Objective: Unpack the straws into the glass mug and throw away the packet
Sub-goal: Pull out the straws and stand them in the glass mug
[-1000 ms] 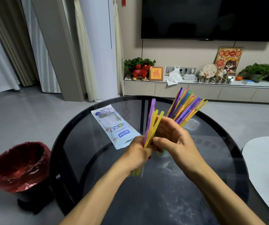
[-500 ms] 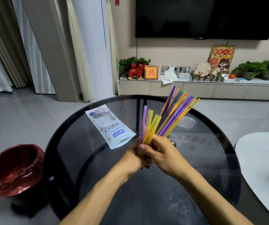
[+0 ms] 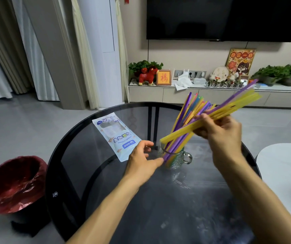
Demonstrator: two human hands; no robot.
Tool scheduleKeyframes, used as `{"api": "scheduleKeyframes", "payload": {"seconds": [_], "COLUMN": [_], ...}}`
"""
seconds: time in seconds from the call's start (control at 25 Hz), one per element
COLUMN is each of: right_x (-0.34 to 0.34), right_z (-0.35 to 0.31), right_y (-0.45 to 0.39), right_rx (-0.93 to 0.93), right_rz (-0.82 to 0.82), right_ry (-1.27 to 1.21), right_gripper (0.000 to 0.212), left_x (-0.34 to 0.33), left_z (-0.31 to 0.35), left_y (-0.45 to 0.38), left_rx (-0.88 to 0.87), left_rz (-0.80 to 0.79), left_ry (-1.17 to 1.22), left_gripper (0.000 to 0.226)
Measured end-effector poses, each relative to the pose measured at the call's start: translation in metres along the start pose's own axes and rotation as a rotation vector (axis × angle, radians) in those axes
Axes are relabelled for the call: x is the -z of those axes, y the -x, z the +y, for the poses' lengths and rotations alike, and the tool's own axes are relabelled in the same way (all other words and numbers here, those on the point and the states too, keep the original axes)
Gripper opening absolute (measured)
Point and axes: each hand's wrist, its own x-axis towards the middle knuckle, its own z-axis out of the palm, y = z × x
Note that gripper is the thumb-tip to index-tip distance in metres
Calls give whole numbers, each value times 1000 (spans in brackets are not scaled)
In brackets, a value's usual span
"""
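A glass mug [image 3: 179, 160] stands on the round dark glass table [image 3: 92, 169], and several coloured straws [image 3: 187, 120] lean out of it to the upper right. My right hand [image 3: 218, 131] is shut on a small bunch of yellow and purple straws [image 3: 234, 104], held slanted above the mug with its lower end near the rim. My left hand [image 3: 142, 160] is open, its fingertips next to the mug's left side. The pale blue straw packet [image 3: 116, 136] lies flat on the table left of the mug.
A bin with a red liner [image 3: 12, 182] stands on the floor left of the table. A white table edge [image 3: 285, 166] is at the right. A TV cabinet with plants and ornaments [image 3: 211, 92] runs along the far wall.
Both hands held a small bunch of straws together before. Now my left hand has let go and dropped beside the mug. My right hand has swung the bunch up to the right.
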Motion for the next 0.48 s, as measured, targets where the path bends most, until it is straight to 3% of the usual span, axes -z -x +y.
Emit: {"api": "scheduleKeyframes", "payload": {"seconds": [0.08,0.2,0.32,0.48], "right_x": [6,-2,-18,-21], "right_z": [2,28,58,62], "right_y": [-16,-26,-25,-28], "right_rx": [46,55,54,25], "right_rz": [47,-20,-96,-127], "right_ry": [91,300,512,616], "right_gripper": [9,5,11,23], "left_x": [2,-3,-9,-17], "left_z": [-3,-5,-9,-14], "left_y": [-2,0,-3,-9], "left_rx": [-6,-106,-246,-362], "left_rz": [9,-21,-67,-224], "left_ry": [-33,-155,-284,-420], "left_gripper": [37,32,40,57]}}
